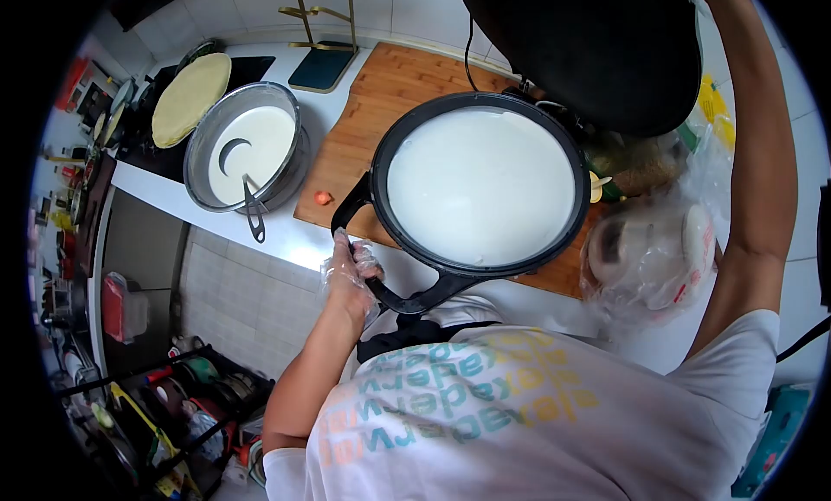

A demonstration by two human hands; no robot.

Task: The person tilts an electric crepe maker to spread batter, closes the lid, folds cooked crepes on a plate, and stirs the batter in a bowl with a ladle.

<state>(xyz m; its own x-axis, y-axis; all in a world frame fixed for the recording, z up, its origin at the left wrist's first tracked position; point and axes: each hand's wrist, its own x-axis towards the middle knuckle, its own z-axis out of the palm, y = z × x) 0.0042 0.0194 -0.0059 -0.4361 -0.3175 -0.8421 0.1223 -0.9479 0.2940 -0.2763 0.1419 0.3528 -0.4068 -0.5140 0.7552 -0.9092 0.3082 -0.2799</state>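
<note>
My left hand (pixel 352 272), in a clear plastic glove, is closed around the black loop handle (pixel 355 208) at the left of a round black griddle (pixel 582 168). White batter (pixel 480 185) covers the griddle's surface. The griddle's dark lid (pixel 589 51) stands raised behind it. My right arm reaches up beside the lid, and its hand is cut off by the top edge of the view. Left of the griddle, a metal bowl (pixel 298 131) holds more white batter, with a black ladle (pixel 253 211) in it.
Under the griddle lies a wooden board (pixel 346 155) with a small orange piece (pixel 323 197) on it. Pale flatbreads (pixel 192 99) lie at the back left. A gold-framed stand (pixel 323 67) is behind the board. Plastic-wrapped containers (pixel 649 250) sit to the right.
</note>
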